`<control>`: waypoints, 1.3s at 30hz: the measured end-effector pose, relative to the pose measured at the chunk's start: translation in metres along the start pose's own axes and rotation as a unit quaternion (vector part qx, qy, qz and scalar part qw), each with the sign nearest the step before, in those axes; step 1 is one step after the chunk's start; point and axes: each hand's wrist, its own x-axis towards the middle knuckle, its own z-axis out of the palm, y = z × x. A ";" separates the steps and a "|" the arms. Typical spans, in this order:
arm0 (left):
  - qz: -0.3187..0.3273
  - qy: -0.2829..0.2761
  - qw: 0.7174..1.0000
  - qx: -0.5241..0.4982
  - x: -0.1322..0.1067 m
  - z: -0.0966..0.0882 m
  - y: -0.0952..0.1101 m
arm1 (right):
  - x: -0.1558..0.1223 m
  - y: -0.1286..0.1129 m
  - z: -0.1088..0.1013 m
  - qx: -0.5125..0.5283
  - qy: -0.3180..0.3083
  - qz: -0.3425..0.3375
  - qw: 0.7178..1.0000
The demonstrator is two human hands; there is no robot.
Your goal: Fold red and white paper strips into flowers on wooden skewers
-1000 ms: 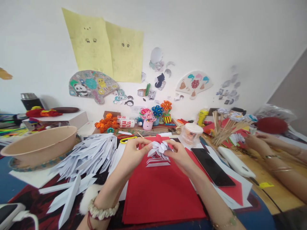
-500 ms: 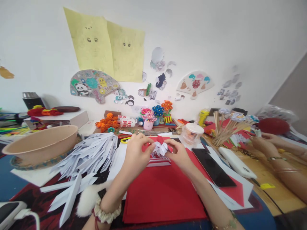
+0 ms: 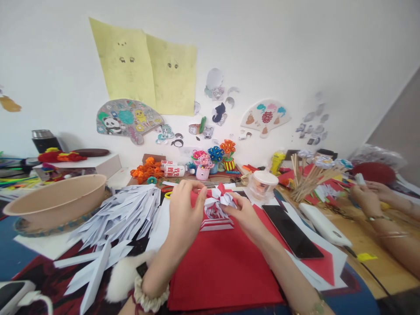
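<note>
Over the stack of red paper [image 3: 223,271], a folded paper flower [image 3: 220,204] with white and red petals sits between my hands. My right hand [image 3: 246,214] pinches it from the right, thumb and fingers on the white petals. At its left side my left hand [image 3: 186,208] is closed, its thumb and curled fingers at the red paper part; the exact grip is partly hidden. Just below the flower, folded white-and-red strips [image 3: 216,225] lie on the red stack.
A heap of folded white paper strips [image 3: 121,212] and a beige basin [image 3: 55,197] lie left. To the right are a black phone [image 3: 292,230], a white power bank [image 3: 324,224] and a lidded plastic tub [image 3: 263,186]. Another person's hands [image 3: 370,199] work at far right.
My left thumb has drawn back slightly left from the white petals. The flower has turned and shows more of its white folds. The other person's hands have shifted a little.
</note>
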 end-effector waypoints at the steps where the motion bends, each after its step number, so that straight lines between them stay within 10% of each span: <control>1: 0.045 0.015 0.998 0.046 -0.002 0.001 0.002 | 0.001 0.001 0.000 0.000 0.025 -0.013 1.000; 7: 0.158 -0.044 0.969 0.187 -0.016 0.013 0.005 | 0.003 0.003 0.001 -0.012 0.063 -0.062 0.996; 25: -0.111 -0.122 0.976 -0.139 -0.002 0.012 -0.003 | 0.001 0.003 0.002 0.170 0.024 0.017 0.985; 39: 0.144 -0.071 0.987 0.023 -0.012 0.017 -0.001 | -0.001 0.004 0.002 0.210 -0.015 0.030 0.977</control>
